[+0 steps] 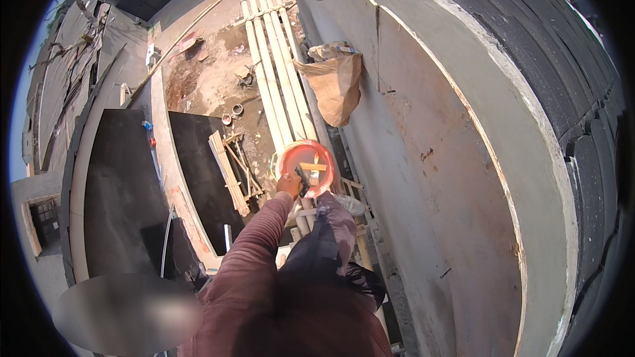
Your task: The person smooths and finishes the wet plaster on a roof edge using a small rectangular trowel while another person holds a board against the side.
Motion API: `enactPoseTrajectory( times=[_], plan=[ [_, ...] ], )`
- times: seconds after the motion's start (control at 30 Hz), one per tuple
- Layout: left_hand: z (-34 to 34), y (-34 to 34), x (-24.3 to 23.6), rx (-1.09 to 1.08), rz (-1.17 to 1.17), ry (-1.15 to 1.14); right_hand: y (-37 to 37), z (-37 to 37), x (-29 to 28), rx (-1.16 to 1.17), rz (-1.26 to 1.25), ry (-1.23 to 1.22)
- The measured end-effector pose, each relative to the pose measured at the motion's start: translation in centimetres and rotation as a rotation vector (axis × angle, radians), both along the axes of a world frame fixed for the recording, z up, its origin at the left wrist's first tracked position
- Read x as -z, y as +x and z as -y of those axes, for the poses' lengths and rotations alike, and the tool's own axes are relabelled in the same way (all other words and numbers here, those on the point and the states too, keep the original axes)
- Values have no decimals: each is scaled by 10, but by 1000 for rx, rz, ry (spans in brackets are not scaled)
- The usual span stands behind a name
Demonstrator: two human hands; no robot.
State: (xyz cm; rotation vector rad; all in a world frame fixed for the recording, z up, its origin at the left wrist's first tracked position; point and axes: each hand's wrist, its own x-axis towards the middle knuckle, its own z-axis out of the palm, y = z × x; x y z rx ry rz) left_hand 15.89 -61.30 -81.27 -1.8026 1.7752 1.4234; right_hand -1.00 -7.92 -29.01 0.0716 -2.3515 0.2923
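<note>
Your left hand [288,185] grips a dark tool [303,181] at the red tub [324,184] just ahead, seemingly scooping, so lifting calls for steadiness; right hand unseen.

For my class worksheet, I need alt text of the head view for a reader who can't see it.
A left hand holds a dark tool over a red bucket. Pale poles run beyond it, with a brown sack and a grey wall to the right.
</note>
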Motion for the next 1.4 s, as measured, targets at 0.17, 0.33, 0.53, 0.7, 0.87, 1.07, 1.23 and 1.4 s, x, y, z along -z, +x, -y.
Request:
enactPoseTrajectory(
  times=[0.17, 0.33, 0.53, 0.7, 0.87, 1.07, 1.23, 1.4],
  plan=[
    [3, 10, 33, 221, 224, -141, -26, -1, 29, -46, 60, 20],
    [19, -11, 85, 217, 282, -184, -43, -2, 52, -74, 115, 49],
    [19, -7, 200, 362, 367, -310, -68, -8, 75, -75, 163, 75],
    [14, -26, 257, 478, 271, -510, -79, -12, 87, -69, 186, 105],
    [25, -44, 293, 514, 360, -376, -84, -7, 87, -50, 194, 146],
    [29, -37, 338, 418, 447, -45, -104, -12, 101, -58, 213, 144],
    [9, -33, 296, 251, 482, -317, -110, -12, 87, -92, 186, 151],
    [35, -34, 217, 17, 345, -115, -68, -29, 25, -35, 26, 163]
  ],
)
